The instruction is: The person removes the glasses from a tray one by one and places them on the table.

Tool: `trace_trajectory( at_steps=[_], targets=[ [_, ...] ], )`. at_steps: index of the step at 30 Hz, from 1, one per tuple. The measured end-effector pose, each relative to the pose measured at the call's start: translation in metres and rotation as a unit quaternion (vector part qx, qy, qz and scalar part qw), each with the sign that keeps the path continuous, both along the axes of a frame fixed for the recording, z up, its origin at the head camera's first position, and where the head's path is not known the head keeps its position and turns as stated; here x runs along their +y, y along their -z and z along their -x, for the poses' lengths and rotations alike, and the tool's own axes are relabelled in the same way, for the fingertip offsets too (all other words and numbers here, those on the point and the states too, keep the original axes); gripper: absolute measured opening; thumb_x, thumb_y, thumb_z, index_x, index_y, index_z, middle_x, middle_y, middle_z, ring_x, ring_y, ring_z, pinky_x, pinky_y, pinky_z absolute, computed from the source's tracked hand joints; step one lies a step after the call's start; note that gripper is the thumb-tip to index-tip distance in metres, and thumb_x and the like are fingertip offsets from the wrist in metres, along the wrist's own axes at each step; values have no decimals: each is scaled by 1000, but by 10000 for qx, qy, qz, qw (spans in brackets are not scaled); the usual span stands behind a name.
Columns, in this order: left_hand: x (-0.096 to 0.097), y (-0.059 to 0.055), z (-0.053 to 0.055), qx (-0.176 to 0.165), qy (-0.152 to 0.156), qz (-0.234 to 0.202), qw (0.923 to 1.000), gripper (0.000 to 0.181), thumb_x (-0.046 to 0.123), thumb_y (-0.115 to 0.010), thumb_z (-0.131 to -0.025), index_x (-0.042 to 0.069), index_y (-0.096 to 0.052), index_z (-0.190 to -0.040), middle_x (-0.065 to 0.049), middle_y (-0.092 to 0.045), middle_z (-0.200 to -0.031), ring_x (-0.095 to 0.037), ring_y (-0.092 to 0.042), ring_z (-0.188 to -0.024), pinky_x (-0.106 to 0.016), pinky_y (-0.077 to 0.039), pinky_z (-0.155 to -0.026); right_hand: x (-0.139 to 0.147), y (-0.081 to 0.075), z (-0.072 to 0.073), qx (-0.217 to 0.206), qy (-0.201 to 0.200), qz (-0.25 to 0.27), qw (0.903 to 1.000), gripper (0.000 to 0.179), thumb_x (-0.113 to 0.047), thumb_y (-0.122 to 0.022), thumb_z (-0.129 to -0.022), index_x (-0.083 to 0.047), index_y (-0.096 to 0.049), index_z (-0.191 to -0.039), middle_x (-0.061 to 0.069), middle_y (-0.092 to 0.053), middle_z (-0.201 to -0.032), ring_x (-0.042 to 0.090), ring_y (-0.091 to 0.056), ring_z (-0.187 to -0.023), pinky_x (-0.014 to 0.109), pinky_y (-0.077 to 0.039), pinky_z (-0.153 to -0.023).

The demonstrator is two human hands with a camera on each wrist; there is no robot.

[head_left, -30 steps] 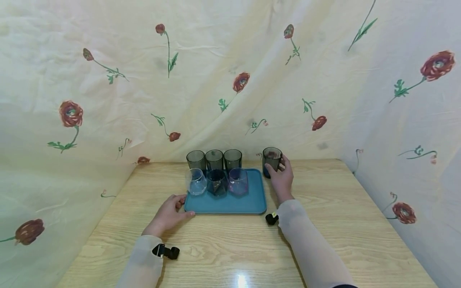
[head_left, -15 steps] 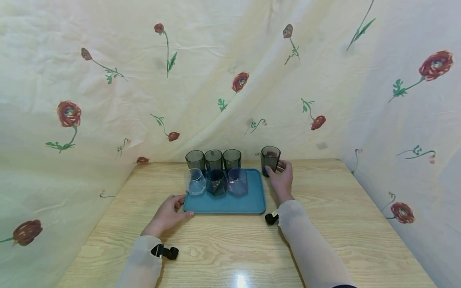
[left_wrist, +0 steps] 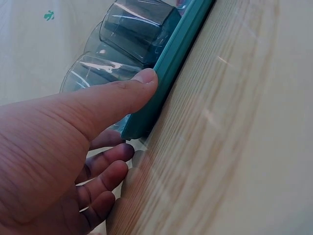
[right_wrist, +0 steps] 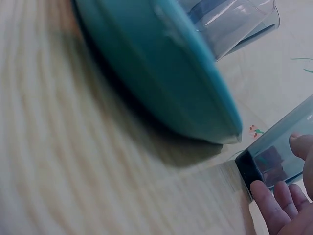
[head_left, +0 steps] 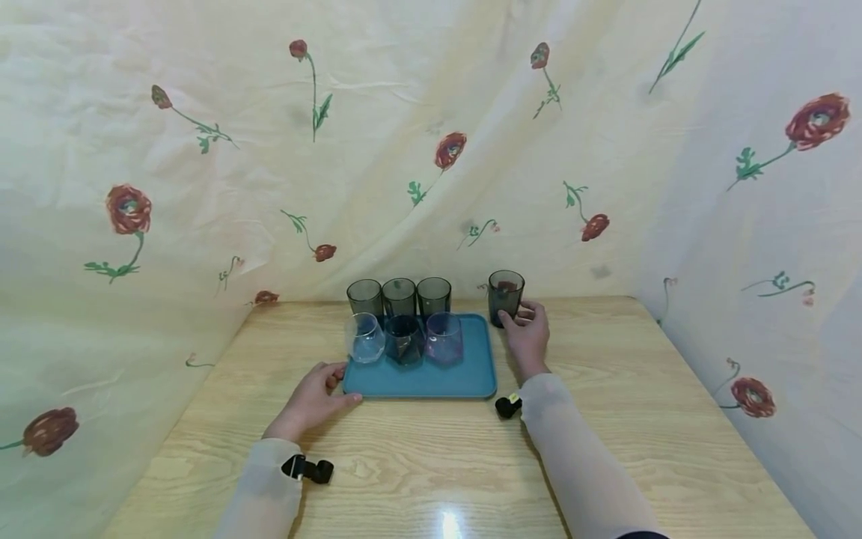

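In the head view my left hand (head_left: 318, 399) grips the near left corner of a blue tray (head_left: 424, 385), thumb along the front rim and fingers at the left edge. The left wrist view shows the thumb (left_wrist: 139, 85) on the rim, the fingers curled below. My right hand (head_left: 528, 337) holds a grey tinted glass (head_left: 505, 298) low down, upright beside the tray's far right corner. In the right wrist view the dark base of this glass (right_wrist: 249, 169) lies between thumb and fingertips. On the tray stand a clear tumbler (head_left: 366, 340), a dark tumbler (head_left: 405, 343) and a pinkish tumbler (head_left: 444, 340).
Behind them stand three grey tinted glasses in a row: left (head_left: 365, 296), middle (head_left: 399, 294) and right (head_left: 434, 293). All of this is on a light wooden table (head_left: 404, 457). A flower-patterned cloth (head_left: 377, 180) rises right behind the table's far edge.
The grey glass at my right hand shifts very slightly back and left, and the right fingers sit a little lower around it. The left hand and the tray keep their places.
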State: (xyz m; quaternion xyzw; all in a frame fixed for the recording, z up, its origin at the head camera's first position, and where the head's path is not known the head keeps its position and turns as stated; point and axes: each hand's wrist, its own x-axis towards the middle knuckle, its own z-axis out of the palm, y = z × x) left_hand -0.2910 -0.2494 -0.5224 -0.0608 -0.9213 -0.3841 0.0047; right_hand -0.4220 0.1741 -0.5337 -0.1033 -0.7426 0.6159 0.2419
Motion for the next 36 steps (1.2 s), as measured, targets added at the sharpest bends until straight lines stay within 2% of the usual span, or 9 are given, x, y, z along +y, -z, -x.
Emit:
trace_trajectory(
  at_steps=[19,24,30,36],
  targets=[
    [2,0,0,11,42,-21,10000,78,35,-88,-88,6,-53,-152,-4,-55,-114,-23,-49,-100,-44,-44,-91,0,-3,-6,-112,-157,112,9998,55,-22,-80,-96,-3,-54,-140,19,-59,-121,35,-62,-111,48,-50,-95],
    [1,-1,0,2,36,-15,10000,78,35,-88,-88,6,-53,-152,-3,-56,-115,-22,-49,-100,-43,-44,-91,0,-5,-7,-80,-150,262,9995,55,-22,-80,-96,-6,-53,-141,17,-58,-123,31,-61,-110,46,-50,-94],
    [1,1,0,-44,14,-109,9999,80,38,-88,-88,6,-54,-152,-3,-56,-116,-23,-50,-102,-45,-45,-93,-1,-7,-6,216,-117,278,9993,56,-23,-80,-96,-8,-52,-141,15,-57,-123,27,-60,-107,41,-51,-92],
    [1,1,1,-37,1,-55,10000,79,38,-88,-88,6,-54,-152,-3,-57,-116,-22,-50,-102,-44,-45,-93,-4,-19,-7,641,1,298,9975,54,-21,-81,-95,-7,-53,-139,14,-59,-122,25,-60,-105,36,-51,-93]
  ],
)
